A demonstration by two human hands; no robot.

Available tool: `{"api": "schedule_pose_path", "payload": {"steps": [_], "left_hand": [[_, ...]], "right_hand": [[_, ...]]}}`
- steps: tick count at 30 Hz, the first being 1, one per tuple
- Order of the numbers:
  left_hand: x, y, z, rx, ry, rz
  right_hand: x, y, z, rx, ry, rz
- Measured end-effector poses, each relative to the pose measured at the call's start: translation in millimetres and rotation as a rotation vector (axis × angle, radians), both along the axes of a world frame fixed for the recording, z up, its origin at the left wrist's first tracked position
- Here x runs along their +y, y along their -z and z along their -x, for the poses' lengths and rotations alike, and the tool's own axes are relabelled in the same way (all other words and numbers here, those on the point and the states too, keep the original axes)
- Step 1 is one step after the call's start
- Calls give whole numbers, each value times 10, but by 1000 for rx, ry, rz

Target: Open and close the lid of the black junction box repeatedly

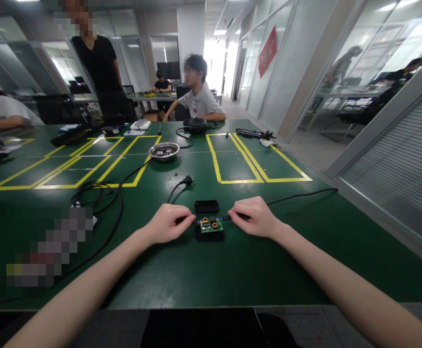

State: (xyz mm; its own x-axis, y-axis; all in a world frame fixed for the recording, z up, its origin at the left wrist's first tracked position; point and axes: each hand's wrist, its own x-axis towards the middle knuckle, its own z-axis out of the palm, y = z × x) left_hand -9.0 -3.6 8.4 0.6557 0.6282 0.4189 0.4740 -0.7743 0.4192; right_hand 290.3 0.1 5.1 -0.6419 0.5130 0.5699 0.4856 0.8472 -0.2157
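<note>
A small green circuit board (217,229) with copper-wound coils lies between my hands, above one half of a black plastic case (211,238). Whether the board rests inside that half is hard to tell. My left hand (169,223) is closed in a pinch on the black power cord (173,191) at the board's left end; the cord's plug (187,180) lies beyond that hand. My right hand (254,217) pinches a thin black cable (298,195) at the right end, with blue wire showing near the board. Just behind sits the other case half (206,207).
A metal bowl (154,155) holding small parts stands farther back on the green table (182,275). Left of me lie a blurred-out power strip (51,249) and coiled black cable (95,193). Yellow tape (240,182) marks rectangles. A person (202,99) sits across the table.
</note>
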Motion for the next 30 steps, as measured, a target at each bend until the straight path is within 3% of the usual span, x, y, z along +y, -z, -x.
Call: {"api": "schedule_pose_path", "payload": {"steps": [7, 13, 21, 30], "left_hand": [[3, 29, 4, 107, -54, 56], [-17, 42, -58, 340, -67, -10], [-62, 65, -66, 247, -61, 61], [-37, 149, -94, 343, -186, 14]], "right_hand": [[-24, -42, 60, -223, 30, 192], [-74, -124, 85, -330, 19, 302], [-89, -72, 135, -286, 0, 408], [-151, -121, 235, -441, 145, 367]]}}
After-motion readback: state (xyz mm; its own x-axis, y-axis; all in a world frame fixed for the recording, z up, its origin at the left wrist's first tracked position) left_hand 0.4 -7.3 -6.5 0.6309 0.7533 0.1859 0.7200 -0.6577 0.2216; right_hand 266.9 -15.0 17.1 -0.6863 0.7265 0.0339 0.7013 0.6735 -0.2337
